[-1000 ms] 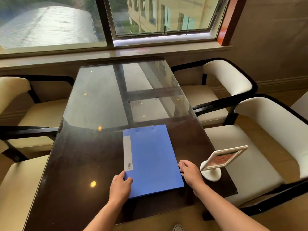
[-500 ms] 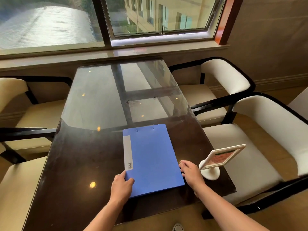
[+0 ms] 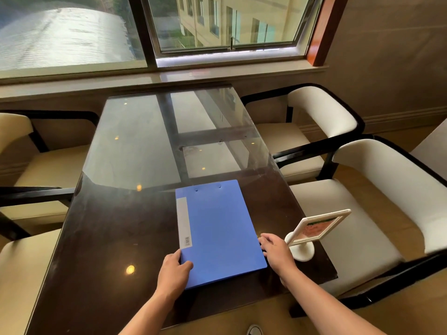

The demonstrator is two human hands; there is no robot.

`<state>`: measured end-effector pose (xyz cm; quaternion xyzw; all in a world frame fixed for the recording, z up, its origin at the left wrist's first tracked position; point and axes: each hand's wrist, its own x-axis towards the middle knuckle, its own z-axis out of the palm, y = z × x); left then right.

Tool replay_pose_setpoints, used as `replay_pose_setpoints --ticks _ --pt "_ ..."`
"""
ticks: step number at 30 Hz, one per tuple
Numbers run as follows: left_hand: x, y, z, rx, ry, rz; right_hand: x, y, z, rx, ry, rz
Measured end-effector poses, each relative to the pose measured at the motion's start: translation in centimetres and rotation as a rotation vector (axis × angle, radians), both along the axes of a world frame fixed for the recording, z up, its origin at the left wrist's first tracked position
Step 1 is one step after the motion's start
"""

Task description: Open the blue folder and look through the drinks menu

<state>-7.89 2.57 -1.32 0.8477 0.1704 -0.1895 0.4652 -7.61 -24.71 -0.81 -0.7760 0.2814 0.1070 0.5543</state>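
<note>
**A:** What fills the frame?

**B:** A dark, glass-topped surface (image 3: 116,238) beneath a window (image 3: 150,32), flanked by cream armchairs with black frames, two to the right (image 3: 377,189) and two to the left (image 3: 26,170).

**A:** And the blue folder?

**B:** The blue folder (image 3: 217,228) lies shut and flat on the near half of the surface, right of centre, its grey spine label along the left edge.

**A:** Anything beside it?

**B:** A white tabletop sign holder (image 3: 312,235) stands near the right edge of the surface, just beside the folder's near right corner, its framed card tilted.

**A:** The hands?

**B:** The left hand (image 3: 173,274) grips the folder's near left corner, thumb lying on the cover. The right hand (image 3: 275,252) rests at the right edge, fingers (image 3: 263,240) curled against it; whether they have the cover pinched cannot be told.
</note>
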Motion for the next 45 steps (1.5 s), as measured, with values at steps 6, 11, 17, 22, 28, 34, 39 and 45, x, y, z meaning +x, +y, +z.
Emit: replay_pose_setpoints --ticks 6,11,17,22,28,34,39,45 --pt "0.0 0.0 0.1 -0.017 0.012 -0.005 0.1 -0.2 -0.1 -0.013 0.034 0.024" --pt "-0.2 -0.1 0.4 0.024 -0.003 -0.018 0.0 -0.3 0.1 -0.001 0.041 0.021" --pt "-0.4 -0.9 0.6 0.118 -0.034 0.002 0.0 -0.4 -0.2 -0.018 0.052 0.024" --pt "-0.3 -1.0 0.8 0.102 -0.039 0.002 0.1 -0.5 0.0 -0.015 0.045 0.015" --pt "-0.3 -0.8 0.9 0.091 -0.031 -0.007 0.2 -0.6 -0.1 -0.021 0.049 0.03" --pt "-0.3 -0.8 1.5 0.057 -0.026 0.016 0.2 -0.5 0.3 -0.026 0.034 0.034" --pt "-0.1 -0.6 2.2 0.059 -0.036 0.021 0.2 -0.3 0.8 -0.086 0.034 0.066" --pt "0.8 -0.5 3.2 0.112 -0.098 -0.041 0.9 0.3 1.7 -0.133 -0.013 0.118"
